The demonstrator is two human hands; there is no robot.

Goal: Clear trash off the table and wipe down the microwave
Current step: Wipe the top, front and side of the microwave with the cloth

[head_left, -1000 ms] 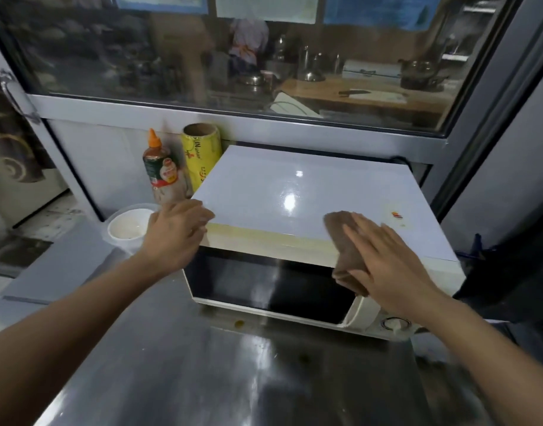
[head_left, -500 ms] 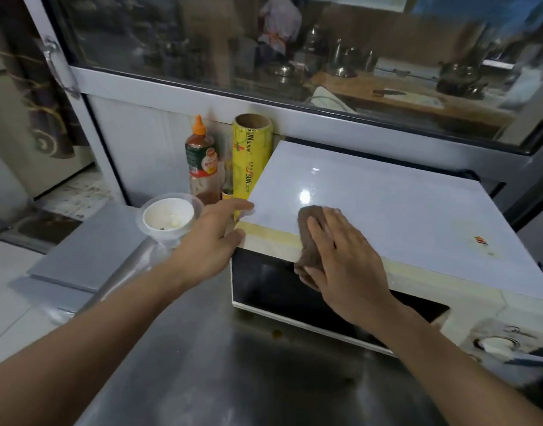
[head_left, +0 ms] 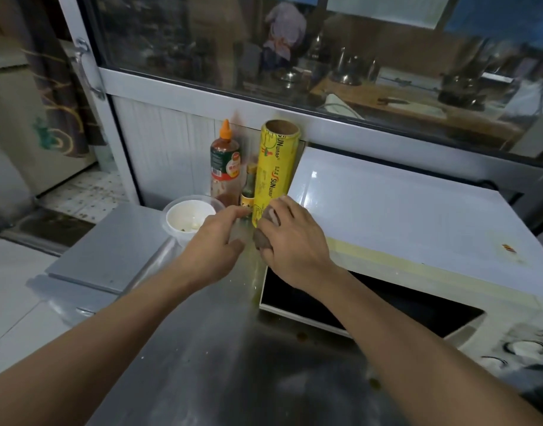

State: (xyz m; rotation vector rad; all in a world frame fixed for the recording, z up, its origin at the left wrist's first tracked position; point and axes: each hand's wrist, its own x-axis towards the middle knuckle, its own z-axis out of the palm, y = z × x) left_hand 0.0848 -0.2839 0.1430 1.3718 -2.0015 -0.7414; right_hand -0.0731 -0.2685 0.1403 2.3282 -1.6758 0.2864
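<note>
Bowl (head_left: 188, 218) left of the microwave (head_left: 411, 216) holds pale scraps. Right hand (head_left: 295, 241) presses a brown cloth (head_left: 264, 238) under loosely curled fingers (head_left: 287, 207) at the microwave's front-left corner; left hand (head_left: 215, 241) hangs relaxed beside it, holding nothing.

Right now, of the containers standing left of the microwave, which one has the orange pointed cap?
The sauce bottle, leftmost against the wall. The yellow wrap roll is an open-topped tube, and the small bottle between them is much shorter.
</note>
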